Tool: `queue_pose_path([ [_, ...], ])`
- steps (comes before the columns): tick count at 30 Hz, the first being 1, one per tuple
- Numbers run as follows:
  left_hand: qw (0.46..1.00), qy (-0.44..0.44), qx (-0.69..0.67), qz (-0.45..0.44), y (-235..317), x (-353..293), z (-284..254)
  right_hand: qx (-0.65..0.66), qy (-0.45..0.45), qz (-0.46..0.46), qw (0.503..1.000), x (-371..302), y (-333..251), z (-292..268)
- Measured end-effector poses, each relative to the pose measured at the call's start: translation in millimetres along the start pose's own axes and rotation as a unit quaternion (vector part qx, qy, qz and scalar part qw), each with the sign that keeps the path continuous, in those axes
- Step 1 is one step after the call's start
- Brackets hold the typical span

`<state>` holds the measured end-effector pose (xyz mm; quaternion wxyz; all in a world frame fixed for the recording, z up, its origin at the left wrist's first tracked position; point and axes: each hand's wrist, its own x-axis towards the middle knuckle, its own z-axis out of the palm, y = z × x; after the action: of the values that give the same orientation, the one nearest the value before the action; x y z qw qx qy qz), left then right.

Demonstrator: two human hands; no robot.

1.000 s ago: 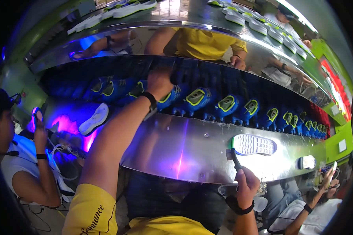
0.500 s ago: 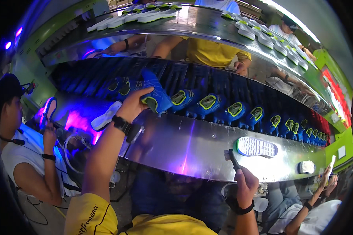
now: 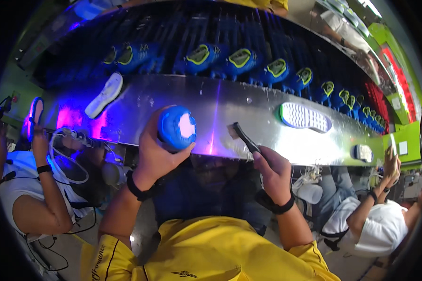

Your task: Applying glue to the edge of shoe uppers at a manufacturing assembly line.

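My left hand (image 3: 154, 161) is closed round a blue shoe upper (image 3: 168, 126), its rounded end up and a pale, brightly lit patch of its underside facing right. In my right hand (image 3: 274, 174) is a small brush (image 3: 244, 136) with a black handle, its short bristles pointing left toward the shoe upper. A gap lies between brush and shoe upper. Both are held over the near edge of the metal table (image 3: 197, 100). A white shoe sole (image 3: 104, 96) rests beyond my left hand; another sole (image 3: 307, 118), tread up, lies beyond my right hand.
Blue shoe uppers (image 3: 241, 60) stand in a row on the dark slatted conveyor (image 3: 140, 23) behind the table. A smaller-looking sole (image 3: 363, 152) lies far right. Co-workers in white sit at left (image 3: 33, 201) and right (image 3: 375, 220). A white hose (image 3: 70, 180) hangs at left.
My left hand has brought the shoe upper from the conveyor back over the table's near edge and turned it. My right hand, with the brush, is slightly further left; the view has tilted down.
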<state>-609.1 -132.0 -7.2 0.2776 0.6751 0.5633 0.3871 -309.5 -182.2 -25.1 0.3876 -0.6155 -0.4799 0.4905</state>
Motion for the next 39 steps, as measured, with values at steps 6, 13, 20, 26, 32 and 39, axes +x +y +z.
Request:
queue_pose_path([
  [6, 0.984, -0.014, 0.113, 0.137, 10, -39, 2, 0.021, -0.059, 0.047, 0.997, 3, 4, 35],
  [13, 0.970, 0.006, 0.170, 0.176, -5, -68, -1, -0.017, -0.052, 0.026, 0.998, 20, 11, 75],
  [20, 0.971, 0.014, 0.163, 0.174, -10, -70, -2, 0.011, -0.071, 0.014, 0.997, 7, 16, 84],
  [26, 0.970, 0.025, 0.164, 0.175, -15, -72, 0, 0.078, -0.104, 0.032, 0.991, -18, 8, 78],
  [32, 0.969, 0.028, 0.163, 0.182, -13, -73, 1, -0.035, -0.065, -0.036, 0.997, -7, 6, 78],
  [39, 0.968, 0.026, 0.169, 0.184, -15, -73, -2, 0.067, -0.163, 0.068, 0.982, -18, -11, 63],
])
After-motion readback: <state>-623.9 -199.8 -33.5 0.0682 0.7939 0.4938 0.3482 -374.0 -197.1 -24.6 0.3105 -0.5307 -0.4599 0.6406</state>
